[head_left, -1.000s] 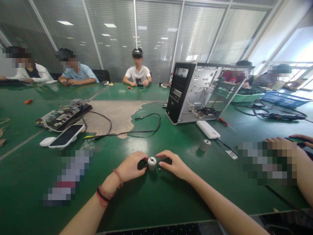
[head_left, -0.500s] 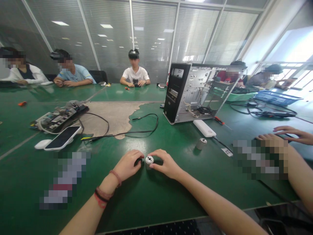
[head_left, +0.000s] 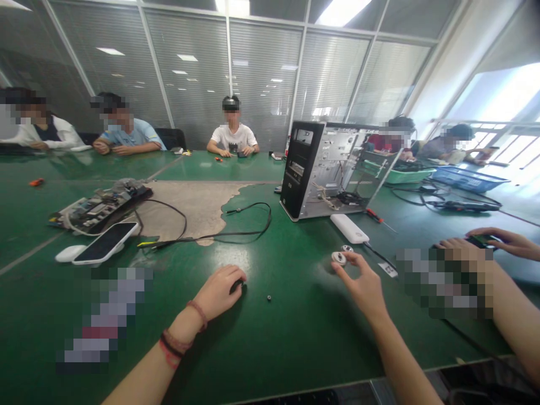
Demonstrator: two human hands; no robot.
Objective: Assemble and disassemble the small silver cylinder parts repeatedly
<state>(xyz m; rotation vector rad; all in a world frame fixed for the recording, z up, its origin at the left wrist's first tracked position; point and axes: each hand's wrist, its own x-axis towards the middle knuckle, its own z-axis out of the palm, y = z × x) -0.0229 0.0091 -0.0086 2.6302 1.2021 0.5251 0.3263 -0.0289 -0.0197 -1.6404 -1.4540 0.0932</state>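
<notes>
My left hand rests on the green table with its fingers curled round a small black object. Farther right, my right hand pinches a metal cylinder between thumb and fingers; its pale round top shows. Just behind it, a second cylinder is mostly hidden by the hand and the first one. A tiny dark round part lies on the table between my hands.
An open computer case stands behind my right hand, near a white power bank and a screwdriver. At left are a phone and a circuit assembly. Another person's hands are at right; people sit across.
My right hand has carried the metal cylinder to the right, up beside the second one. The tiny part now shows where the cylinder stood. My left hand has barely moved.
</notes>
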